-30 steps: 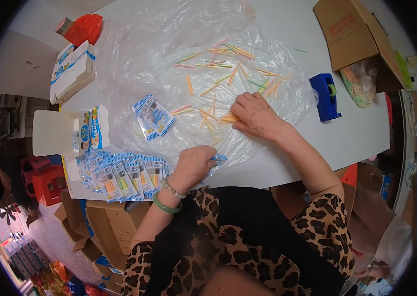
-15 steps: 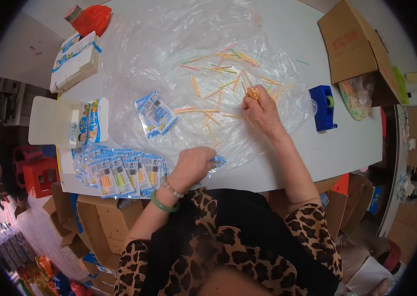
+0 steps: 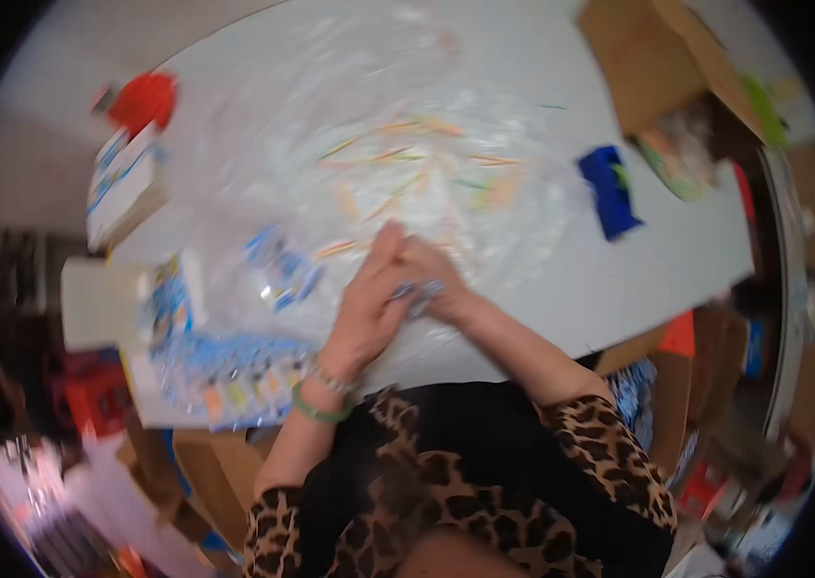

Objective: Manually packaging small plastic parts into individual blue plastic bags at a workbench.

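Note:
My two hands meet over the near middle of the table, smeared by motion. My left hand, with a beaded and a green bracelet at its wrist, is closed on a small blue-and-white packet that shows between the palms. My right hand presses against it, its fingers mostly hidden; the bunch of thin sticks it gripped a moment ago is barely visible. Loose coloured sticks lie on a clear plastic sheet beyond. Left of my hands lie more small packets.
Overlapping filled packets cover the table's near left edge, beside an opened white box. Flat white boxes and a red bag stand farther back. At right are a blue tape dispenser and a cardboard box.
My right hand has come left and nearer, from the loose sticks to my left hand. My left hand has risen slightly with the packet. The whole view has tilted.

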Demonstrator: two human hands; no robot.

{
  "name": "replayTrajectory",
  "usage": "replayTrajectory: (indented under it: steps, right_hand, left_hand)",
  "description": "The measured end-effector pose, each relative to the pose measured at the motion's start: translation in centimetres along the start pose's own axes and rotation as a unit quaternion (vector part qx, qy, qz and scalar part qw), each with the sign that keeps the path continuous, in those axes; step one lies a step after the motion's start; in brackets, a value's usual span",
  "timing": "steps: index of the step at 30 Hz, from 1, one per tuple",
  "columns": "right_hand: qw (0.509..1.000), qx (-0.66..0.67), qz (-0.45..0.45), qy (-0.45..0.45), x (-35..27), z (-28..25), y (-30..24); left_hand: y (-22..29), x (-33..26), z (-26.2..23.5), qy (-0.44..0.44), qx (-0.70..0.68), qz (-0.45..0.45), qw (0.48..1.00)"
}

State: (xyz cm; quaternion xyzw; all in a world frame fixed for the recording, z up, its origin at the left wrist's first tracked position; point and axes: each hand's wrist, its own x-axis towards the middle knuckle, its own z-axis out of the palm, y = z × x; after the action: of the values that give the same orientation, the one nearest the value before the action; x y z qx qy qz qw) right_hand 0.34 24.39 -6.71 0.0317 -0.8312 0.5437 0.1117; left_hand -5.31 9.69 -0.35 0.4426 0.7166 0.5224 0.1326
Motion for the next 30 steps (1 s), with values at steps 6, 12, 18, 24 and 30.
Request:
replayTrajectory:
  steps: [6, 12, 18, 24, 30]
  right_hand:
    - [0.998, -0.051, -0.017, 0.034, 0.6, 2.1, -0.4]
    - [0.992, -0.05, -0.082, 0.082, 1.2, 4.7, 0.6]
    - [0.993, 0.002, 0.036, 0.109, -0.6, 0.9, 1.2]
    - [0.994, -0.046, 0.001, 0.1, -0.2, 0.3, -1.2]
    - [0.986, -0.15, -0.043, 0.053, -0.1, 0.4, -1.5]
  left_hand:
    - [-0.6, -1.5, 0.8, -0.02, -0.026, -0.068, 0.997]
    - [0.8, -2.3, -0.8, 0.101, -0.077, -0.161, 0.979]
    - [-1.8, -2.4, -1.1, 0.188, -0.131, -0.245, 0.942]
    - [-0.9, -3.0, -1.5, 0.207, -0.157, -0.314, 0.913]
    - [-0.8, -3.2, -1.8, 0.201, -0.25, -0.343, 0.883]
